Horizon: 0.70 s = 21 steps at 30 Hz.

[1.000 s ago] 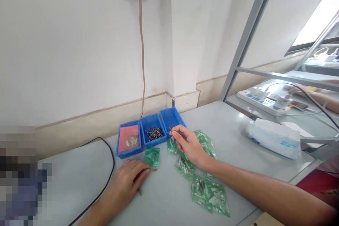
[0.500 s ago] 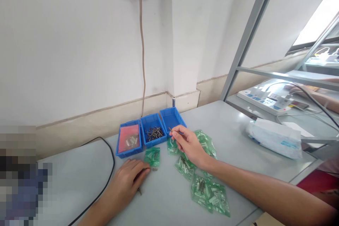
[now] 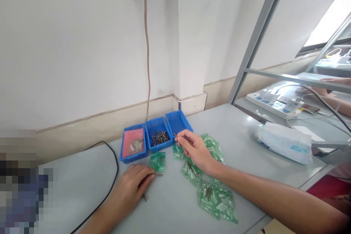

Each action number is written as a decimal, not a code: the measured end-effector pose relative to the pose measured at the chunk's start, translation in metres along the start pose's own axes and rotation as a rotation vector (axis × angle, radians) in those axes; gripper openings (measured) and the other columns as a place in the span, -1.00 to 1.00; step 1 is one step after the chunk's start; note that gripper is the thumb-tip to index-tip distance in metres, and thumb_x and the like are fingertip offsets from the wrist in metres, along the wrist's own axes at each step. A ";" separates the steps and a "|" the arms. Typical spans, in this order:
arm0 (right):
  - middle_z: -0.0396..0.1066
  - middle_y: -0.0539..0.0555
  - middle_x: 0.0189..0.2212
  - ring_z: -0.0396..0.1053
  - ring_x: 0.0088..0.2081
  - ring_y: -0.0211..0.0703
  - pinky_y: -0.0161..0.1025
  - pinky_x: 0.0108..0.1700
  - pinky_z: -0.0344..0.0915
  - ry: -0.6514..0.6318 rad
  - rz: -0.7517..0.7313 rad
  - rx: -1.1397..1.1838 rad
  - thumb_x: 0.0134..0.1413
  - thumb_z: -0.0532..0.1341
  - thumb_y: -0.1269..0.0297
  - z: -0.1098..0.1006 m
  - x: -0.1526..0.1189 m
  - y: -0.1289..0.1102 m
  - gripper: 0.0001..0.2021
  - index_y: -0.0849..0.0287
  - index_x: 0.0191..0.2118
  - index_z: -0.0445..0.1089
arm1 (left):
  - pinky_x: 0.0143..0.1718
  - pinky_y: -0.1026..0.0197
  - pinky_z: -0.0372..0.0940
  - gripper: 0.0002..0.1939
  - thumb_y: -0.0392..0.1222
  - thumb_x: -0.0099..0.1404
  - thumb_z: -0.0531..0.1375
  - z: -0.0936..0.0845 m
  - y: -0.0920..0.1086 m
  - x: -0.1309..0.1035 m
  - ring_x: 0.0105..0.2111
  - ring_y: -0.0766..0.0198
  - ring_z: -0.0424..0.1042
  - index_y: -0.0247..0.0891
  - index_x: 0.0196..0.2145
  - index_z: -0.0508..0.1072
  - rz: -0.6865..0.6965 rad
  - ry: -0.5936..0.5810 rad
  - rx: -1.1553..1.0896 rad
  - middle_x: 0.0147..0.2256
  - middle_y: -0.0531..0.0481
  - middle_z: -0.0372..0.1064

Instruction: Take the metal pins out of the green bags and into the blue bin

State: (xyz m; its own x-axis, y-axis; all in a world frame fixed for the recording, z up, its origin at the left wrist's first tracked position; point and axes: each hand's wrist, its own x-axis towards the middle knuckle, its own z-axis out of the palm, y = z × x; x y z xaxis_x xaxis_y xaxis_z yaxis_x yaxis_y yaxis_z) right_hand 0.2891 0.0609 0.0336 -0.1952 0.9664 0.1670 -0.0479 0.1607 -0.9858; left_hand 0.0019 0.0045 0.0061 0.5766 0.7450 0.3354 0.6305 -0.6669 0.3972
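My right hand (image 3: 194, 149) pinches a small screw (image 3: 176, 135) just in front of the right blue bin (image 3: 177, 122). Resting on the table, my left hand (image 3: 135, 182) has its fingers curled, and what they hold, if anything, is hidden. One screw (image 3: 160, 175) lies by its fingertips and another (image 3: 144, 197) pokes out below it. A small green bag (image 3: 157, 162) lies just beyond. The middle blue bin (image 3: 159, 148) holds many screws (image 3: 160, 138). In the left blue bin (image 3: 134, 159) are a pink sheet (image 3: 131, 137) and a clear bag with pale pieces (image 3: 136, 146).
Several filled green bags (image 3: 208, 195) lie around and below my right forearm. A black cable (image 3: 117, 172) curves along the left. On the right are a white plastic packet (image 3: 285, 142), a metal frame (image 3: 252, 40), a power strip (image 3: 274, 104) and another person's arms (image 3: 333, 100).
My hands have hardly moved; the screw in my right hand is tilted slightly differently. The other person's hands at the far right have shifted.
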 end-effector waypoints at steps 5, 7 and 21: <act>0.33 -0.04 -0.36 0.11 -0.50 -0.30 -0.29 -0.49 0.02 -0.012 -0.004 -0.018 0.39 0.25 -0.03 -0.001 0.000 0.002 -0.70 0.11 -0.21 0.44 | -0.14 0.19 0.36 -0.82 -0.12 0.63 0.10 0.001 -0.001 -0.001 -0.20 0.19 0.53 -0.10 -0.03 0.51 -0.008 0.006 -0.006 -0.20 0.02 0.54; 0.29 -0.05 -0.40 0.09 -0.50 -0.30 -0.29 -0.49 0.02 -0.012 -0.008 -0.024 0.37 0.27 -0.02 -0.002 0.001 0.003 -0.71 0.11 -0.22 0.44 | -0.13 0.19 0.35 -0.82 -0.12 0.63 0.10 0.001 -0.001 -0.001 -0.19 0.19 0.52 -0.09 -0.02 0.51 -0.016 0.000 -0.011 -0.19 0.03 0.54; 0.22 -0.07 -0.45 0.08 -0.47 -0.27 -0.29 -0.46 0.04 -0.012 -0.031 -0.037 0.33 0.32 -0.03 -0.002 0.002 0.004 -0.71 0.11 -0.21 0.45 | -0.11 0.19 0.35 -0.82 -0.13 0.63 0.10 0.001 -0.001 0.000 -0.16 0.18 0.53 -0.08 0.00 0.50 -0.007 -0.006 -0.004 -0.17 0.03 0.54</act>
State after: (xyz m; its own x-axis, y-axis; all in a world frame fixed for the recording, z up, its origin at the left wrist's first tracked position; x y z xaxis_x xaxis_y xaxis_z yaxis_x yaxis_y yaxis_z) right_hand 0.2904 0.0637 0.0300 -0.2056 0.9586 0.1970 -0.0180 0.1976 -0.9801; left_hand 0.0014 0.0050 0.0046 0.5754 0.7495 0.3274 0.6325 -0.6616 0.4029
